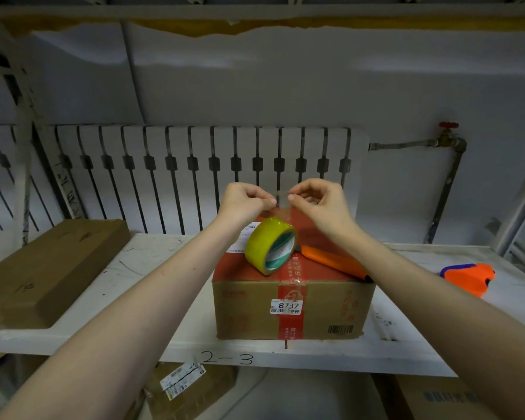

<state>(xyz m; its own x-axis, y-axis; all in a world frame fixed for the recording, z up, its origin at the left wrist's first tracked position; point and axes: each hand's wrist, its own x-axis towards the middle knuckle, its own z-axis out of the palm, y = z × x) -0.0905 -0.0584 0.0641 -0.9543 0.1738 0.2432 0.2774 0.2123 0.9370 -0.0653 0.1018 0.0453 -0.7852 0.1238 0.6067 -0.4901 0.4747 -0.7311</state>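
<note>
Head view, frame centre: left hand [245, 200] and right hand [319, 199] each pinch clear tape strip [282, 199] above carton [288, 307]; yellow tape roll [269, 245] rests on carton top; step: sealing; next likely: lower strip, press flat along seam.

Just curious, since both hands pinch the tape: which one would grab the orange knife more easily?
Probably the right hand: the orange knife lies on the box just under its wrist.

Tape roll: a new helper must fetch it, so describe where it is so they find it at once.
On the white shelf marked 2-3 stands a red-topped carton. The tape roll leans on its top beside an orange knife; it alone is a yellow ring.
</note>
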